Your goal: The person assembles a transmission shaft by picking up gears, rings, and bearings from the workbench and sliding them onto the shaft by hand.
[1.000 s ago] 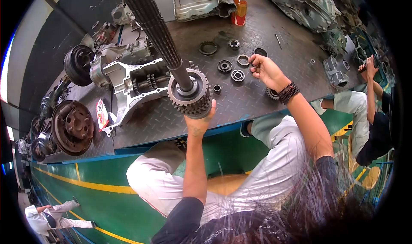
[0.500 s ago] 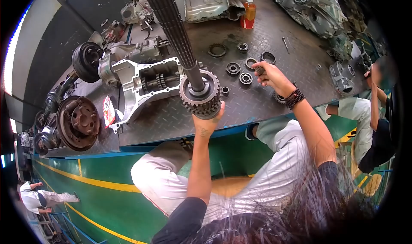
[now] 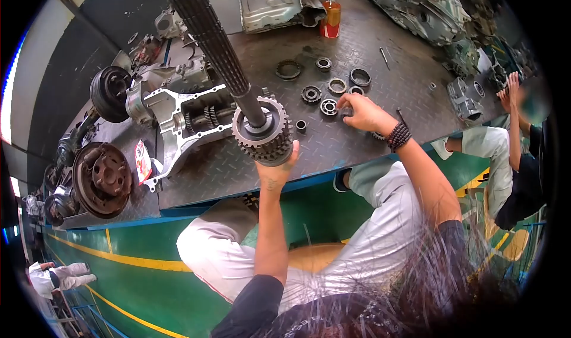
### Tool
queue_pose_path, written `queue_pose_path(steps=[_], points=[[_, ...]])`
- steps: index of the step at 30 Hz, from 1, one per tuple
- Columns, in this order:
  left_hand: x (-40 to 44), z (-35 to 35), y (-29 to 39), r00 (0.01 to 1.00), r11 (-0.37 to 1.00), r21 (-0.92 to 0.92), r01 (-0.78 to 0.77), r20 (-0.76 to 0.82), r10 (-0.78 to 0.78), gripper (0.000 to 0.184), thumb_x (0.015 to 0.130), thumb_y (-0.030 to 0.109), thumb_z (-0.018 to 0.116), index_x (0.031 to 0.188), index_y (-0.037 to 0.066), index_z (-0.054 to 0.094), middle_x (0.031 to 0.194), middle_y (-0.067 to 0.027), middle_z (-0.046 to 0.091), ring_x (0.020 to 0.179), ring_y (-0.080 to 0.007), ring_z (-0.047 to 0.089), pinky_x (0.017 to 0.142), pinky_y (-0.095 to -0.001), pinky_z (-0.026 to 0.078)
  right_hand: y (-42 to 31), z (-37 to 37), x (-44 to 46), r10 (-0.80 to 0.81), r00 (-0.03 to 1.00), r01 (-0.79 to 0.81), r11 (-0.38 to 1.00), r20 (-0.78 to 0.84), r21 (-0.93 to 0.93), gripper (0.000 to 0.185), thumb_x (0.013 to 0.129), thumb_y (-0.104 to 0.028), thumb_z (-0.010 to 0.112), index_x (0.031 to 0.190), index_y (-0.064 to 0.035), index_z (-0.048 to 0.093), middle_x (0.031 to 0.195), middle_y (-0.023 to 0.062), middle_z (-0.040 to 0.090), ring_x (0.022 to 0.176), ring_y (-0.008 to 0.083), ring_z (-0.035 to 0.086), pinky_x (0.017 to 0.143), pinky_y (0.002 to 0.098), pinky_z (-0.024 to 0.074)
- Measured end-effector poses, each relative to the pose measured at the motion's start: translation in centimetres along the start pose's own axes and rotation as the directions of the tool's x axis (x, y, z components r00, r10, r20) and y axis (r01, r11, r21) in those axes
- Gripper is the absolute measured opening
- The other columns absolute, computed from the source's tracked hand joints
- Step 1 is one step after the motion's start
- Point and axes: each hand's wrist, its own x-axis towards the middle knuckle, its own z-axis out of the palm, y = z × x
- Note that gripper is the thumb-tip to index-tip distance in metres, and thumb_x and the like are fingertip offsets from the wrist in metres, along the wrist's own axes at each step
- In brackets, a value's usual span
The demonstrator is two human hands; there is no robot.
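Shifted nearer, the right hand (image 3: pixel 364 115) pinched a small dark part (image 3: pixel 346 111); the left hand (image 3: pixel 277 170) cupped grey-metal toothed gears (image 3: pixel 263 139), best held steady.

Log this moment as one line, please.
Left hand: holding geared shaft; right hand: small dark part in fingers; beside right hand: ball bearing on table; left of shaft: open gear housing
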Motion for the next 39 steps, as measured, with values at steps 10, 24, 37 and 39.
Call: queue_pose_path(steps=[10, 24, 37, 39], points=[[-0.4, -0.5, -2.0, 0.998, 0.998, 0.018, 0.054, 0.019, -0.054, 0.054, 0.083, 0.007, 0.082, 0.133, 0.005, 0.062, 0.104, -0.0011, 0.062, 0.088, -0.0121, 0.056, 0.079, -0.0287, 0.044, -0.5, -3.7, 0.8, 0.084, 0.794, -0.114, 0.993, -0.602, -0.013, 0.024, 0.098, -0.02, 0.064, 0.115, -0.005, 0.071, 0.113, 0.0161, 0.071, 0.108, 0.0331, 0.068, 0.095, 0.0401, 0.0523], [-0.7, -0.9, -2.4, 0.977, 0.974, -0.078, 0.213, 0.038, -0.211, 0.063, 0.081, 0.009, 0.084, 0.138, 0.004, 0.059, 0.132, -0.008, 0.065, 0.12, -0.0231, 0.061, 0.11, -0.0379, 0.044, 11.0, -7.6, -0.4, 0.447, 0.721, -0.384, 0.894, -0.53, 0.232, 0.029, 0.094, -0.027, 0.064, 0.112, -0.0082, 0.077, 0.109, 0.0149, 0.078, 0.106, 0.029, 0.074, 0.093, 0.039, 0.0559], [0.1, 0.3, -0.2, 0.998, 0.994, -0.087, 0.062, -0.021, -0.064, 0.064, 0.075, 0.006, 0.088, 0.132, 0.004, 0.06, 0.124, -0.0063, 0.067, 0.114, -0.0195, 0.064, 0.105, -0.0351, 0.049, 7.0, -3.3, 2.0, 0.17, 0.854, -0.258, 0.959, -0.491, -0.117, 0.057, 0.1, -0.044, 0.064, 0.146, -0.0107, 0.058, 0.141, 0.0229, 0.059, 0.131, 0.0404, 0.056, 0.113, 0.0459, 0.0449], [0.3, 0.1, -0.4, 0.997, 0.996, -0.052, 0.069, -0.022, -0.07, 0.063, 0.076, 0.006, 0.087, 0.132, 0.003, 0.06, 0.124, -0.0063, 0.067, 0.114, -0.0187, 0.064, 0.105, -0.035, 0.049, 6.3, -3.1, 2.9, 0.18, 0.874, -0.3, 0.931, -0.45, -0.209, 0.06, 0.1, -0.048, 0.062, 0.147, -0.0111, 0.057, 0.142, 0.0228, 0.059, 0.132, 0.0397, 0.056, 0.113, 0.0463, 0.0449]])
